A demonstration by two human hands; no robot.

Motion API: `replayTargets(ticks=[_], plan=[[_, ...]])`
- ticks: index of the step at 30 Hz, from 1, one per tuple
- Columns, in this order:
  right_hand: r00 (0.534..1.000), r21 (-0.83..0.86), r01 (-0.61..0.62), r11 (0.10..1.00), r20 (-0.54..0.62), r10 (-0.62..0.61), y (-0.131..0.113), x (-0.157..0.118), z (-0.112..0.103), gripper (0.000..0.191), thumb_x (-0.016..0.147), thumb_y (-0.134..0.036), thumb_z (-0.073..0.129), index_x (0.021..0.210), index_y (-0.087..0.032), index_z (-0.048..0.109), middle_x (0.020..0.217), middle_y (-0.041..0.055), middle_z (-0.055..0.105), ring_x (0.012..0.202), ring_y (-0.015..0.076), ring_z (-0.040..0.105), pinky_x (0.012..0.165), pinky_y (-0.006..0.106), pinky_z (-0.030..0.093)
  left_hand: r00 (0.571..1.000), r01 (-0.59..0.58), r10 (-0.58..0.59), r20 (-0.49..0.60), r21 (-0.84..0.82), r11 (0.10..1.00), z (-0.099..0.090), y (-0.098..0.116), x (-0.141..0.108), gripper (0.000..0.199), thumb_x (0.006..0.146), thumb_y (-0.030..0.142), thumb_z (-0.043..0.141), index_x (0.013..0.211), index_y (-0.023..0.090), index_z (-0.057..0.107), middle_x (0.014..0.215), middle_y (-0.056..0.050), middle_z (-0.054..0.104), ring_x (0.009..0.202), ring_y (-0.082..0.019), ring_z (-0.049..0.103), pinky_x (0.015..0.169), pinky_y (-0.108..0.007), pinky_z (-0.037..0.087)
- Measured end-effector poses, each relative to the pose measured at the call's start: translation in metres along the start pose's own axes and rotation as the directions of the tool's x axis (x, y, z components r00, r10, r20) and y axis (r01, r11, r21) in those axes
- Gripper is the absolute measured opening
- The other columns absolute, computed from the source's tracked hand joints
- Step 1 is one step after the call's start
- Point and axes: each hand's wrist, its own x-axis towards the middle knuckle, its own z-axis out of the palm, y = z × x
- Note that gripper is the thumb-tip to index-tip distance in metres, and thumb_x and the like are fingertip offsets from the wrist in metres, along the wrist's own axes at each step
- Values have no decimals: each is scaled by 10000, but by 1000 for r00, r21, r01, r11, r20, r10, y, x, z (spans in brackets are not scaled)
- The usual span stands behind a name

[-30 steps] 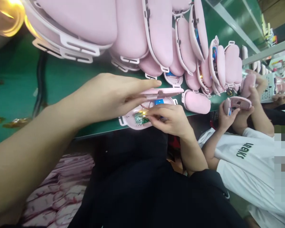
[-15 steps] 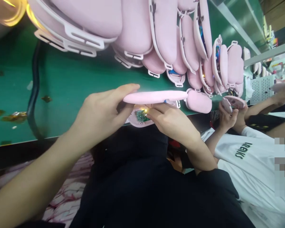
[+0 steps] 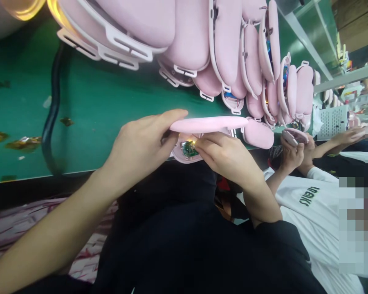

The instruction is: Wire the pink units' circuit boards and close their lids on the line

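My left hand [image 3: 147, 143] grips one end of a pink padded shell half [image 3: 208, 123], thumb below and fingers on top, holding it edge-on. Under it lies the matching pink shell half [image 3: 184, 159], open side up at the table edge, with a green circuit board [image 3: 188, 149] inside. A small yellow light glows on the board. My right hand [image 3: 222, 153] reaches into the gap between the halves, its fingertips pinched together beside the lit spot. What those fingers pinch is too small to make out. Thin wires show faintly between the halves.
Several pink shells [image 3: 223, 45], some partly open with wires showing, crowd the back of the green table [image 3: 88, 134]. A black cable [image 3: 53, 110] and gold tape scraps [image 3: 24, 143] lie at left. At right, a co-worker's hands [image 3: 294, 157] hold another pink shell.
The whole view has shifted slightly, so most things appear further right. My hands keep nearly the same hold on the shell. The co-worker's shell has tilted a little.
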Motion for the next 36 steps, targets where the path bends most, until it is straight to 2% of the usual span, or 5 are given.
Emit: replayTargets(ticks=[13,19,27,32,36], plan=[[999,32,40,999,24,-41,4,-1,0,319,1070,-68,537,1262,-176,767,1219,115,786,1128,233,734,949,368,650,999,48,-46,27,-43,998,1,1,1,366,1117,378,509,1435,304,675,1302,-32,804,1087,-253,799,871,-354,639],[998,8,70,998,-12,-69,2,1,0,322,1081,-66,511,1268,-158,757,1199,115,787,1144,238,731,948,373,654,999,32,-31,23,-38,999,0,1,0,372,1119,344,519,1452,276,670,1338,-35,791,1077,-239,796,857,-307,612],[998,-14,57,998,27,-56,-2,3,-2,305,1101,-92,500,1243,-158,762,1176,105,787,1047,227,721,876,365,633,1000,19,-19,21,-21,1000,-1,2,0,356,1129,340,514,1449,276,655,1354,-21,788,1102,-223,802,880,-287,616],[995,-88,86,992,47,-83,-7,3,-4,270,1104,-101,499,1102,-139,766,1059,98,769,941,220,706,839,365,612,1000,10,-9,24,-29,1000,0,2,0,345,1117,299,517,1428,278,666,1347,-16,792,1141,-232,801,882,-289,621],[996,-142,75,987,59,-67,-13,7,-8,209,1073,-100,561,1022,-138,760,953,72,747,806,199,683,720,340,577,1000,-12,12,18,-27,1000,-1,3,-1,335,1105,280,511,1392,264,682,1323,-11,801,1132,-230,804,865,-285,609]])
